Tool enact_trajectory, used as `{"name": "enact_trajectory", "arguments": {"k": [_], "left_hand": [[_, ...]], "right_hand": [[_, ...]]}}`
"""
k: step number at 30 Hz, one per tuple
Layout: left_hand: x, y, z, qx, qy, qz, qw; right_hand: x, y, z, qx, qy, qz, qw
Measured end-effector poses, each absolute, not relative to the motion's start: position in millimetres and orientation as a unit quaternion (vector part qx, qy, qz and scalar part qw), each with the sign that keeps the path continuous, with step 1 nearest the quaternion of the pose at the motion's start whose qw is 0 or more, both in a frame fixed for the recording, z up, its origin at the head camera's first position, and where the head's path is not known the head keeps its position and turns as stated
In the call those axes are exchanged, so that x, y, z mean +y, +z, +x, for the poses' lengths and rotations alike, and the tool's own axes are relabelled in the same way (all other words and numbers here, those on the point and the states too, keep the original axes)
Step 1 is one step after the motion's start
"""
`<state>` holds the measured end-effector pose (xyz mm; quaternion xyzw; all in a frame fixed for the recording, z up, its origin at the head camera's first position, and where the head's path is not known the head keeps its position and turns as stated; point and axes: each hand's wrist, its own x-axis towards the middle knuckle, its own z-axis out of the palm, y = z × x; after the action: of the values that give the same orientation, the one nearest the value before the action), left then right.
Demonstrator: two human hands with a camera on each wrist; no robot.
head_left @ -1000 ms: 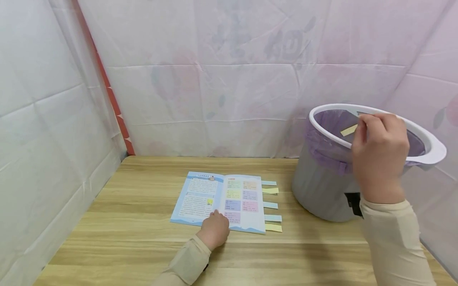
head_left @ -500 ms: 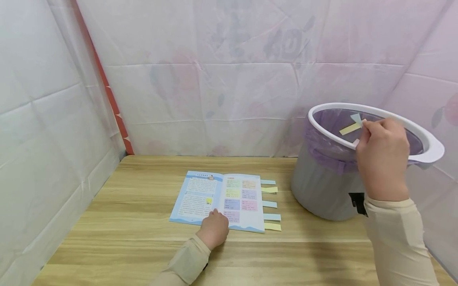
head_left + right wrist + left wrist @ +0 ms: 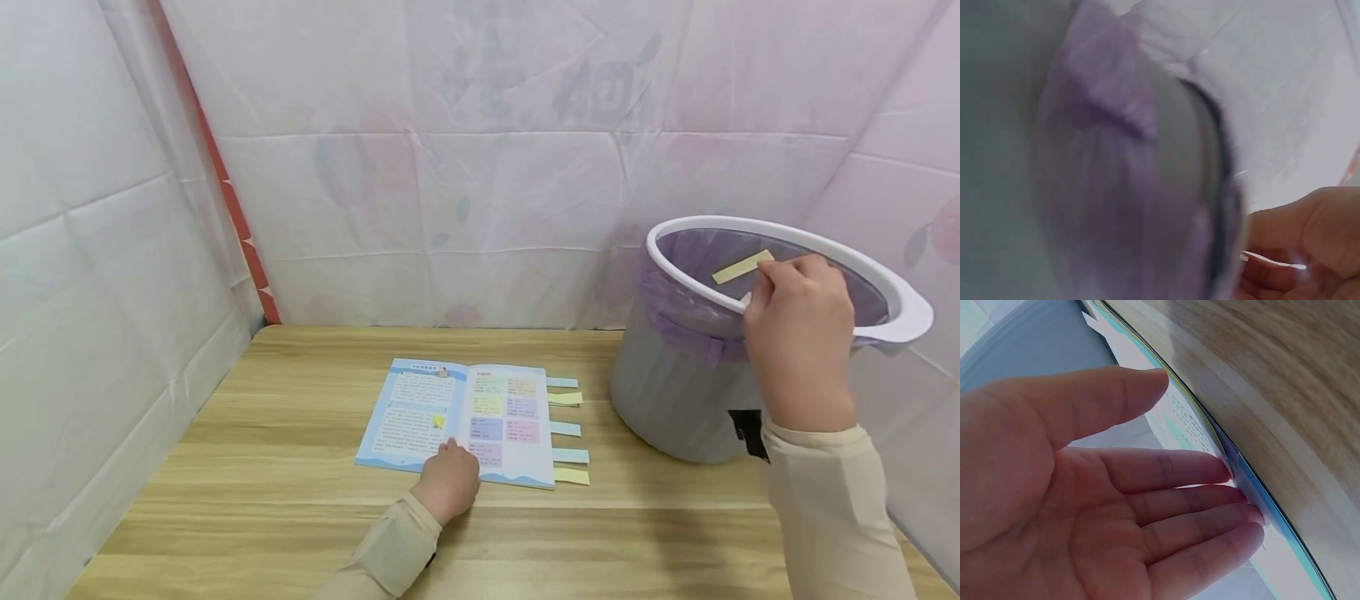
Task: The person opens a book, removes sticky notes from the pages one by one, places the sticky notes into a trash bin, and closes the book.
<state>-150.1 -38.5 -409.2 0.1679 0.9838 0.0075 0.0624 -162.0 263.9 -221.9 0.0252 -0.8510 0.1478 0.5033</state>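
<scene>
An open booklet (image 3: 453,421) lies on the wooden table, several blue and yellow paper tabs (image 3: 570,456) sticking out past its right edge. My left hand (image 3: 450,481) rests at its lower edge near the fold; in the left wrist view the fingers (image 3: 1194,519) are nearly straight, tips at the page edge. My right hand (image 3: 801,337) is over the near rim of a grey bin (image 3: 675,400), fingers curled. A yellow paper strip (image 3: 738,267) shows inside the bin, overlapping the fingertips in the head view. Whether those fingers hold anything, I cannot tell.
The bin has a white rim (image 3: 697,283) and a purple bag (image 3: 675,325) folded over it. White floral sheets (image 3: 420,200) hang behind the table and at both sides. Bare wood (image 3: 300,400) lies left of the booklet.
The blue paper strip at my right fingertips half a second ago is gone from view. The right hand has shifted only slightly over the bin; the left hand and booklet stay put.
</scene>
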Motion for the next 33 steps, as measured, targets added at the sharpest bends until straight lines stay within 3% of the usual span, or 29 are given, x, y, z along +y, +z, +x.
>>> {"name": "enact_trajectory", "arguments": {"k": [8,14,18,26,30,33], "left_hand": [[-38.3,-410.5,-150.5,0.984,0.013,0.168,0.063],[-38.9,-411.9,-152.8,0.984,0.010,0.166,0.068],[-39.4,-412.6,-154.0,0.984,0.017,0.164,0.073],[-40.0,-413.4,-154.9,0.984,0.020,0.160,0.079],[-39.7,-413.8,-154.9,0.984,0.014,0.163,0.073],[-39.2,-413.8,-154.6,0.984,0.014,0.163,0.072]], "right_hand": [[228.9,-228.5,-148.4,-0.814,0.182,0.135,0.535],[196.6,-258.8,-153.0,-0.827,0.234,0.196,0.473],[178.5,-286.4,-166.4,-0.874,0.283,0.170,0.357],[167.0,-338.8,-200.3,-0.939,0.333,0.073,0.040],[168.8,-364.6,-213.8,-0.930,0.357,0.065,-0.055],[169.6,-379.5,-219.2,-0.927,0.358,0.056,-0.092]]}}
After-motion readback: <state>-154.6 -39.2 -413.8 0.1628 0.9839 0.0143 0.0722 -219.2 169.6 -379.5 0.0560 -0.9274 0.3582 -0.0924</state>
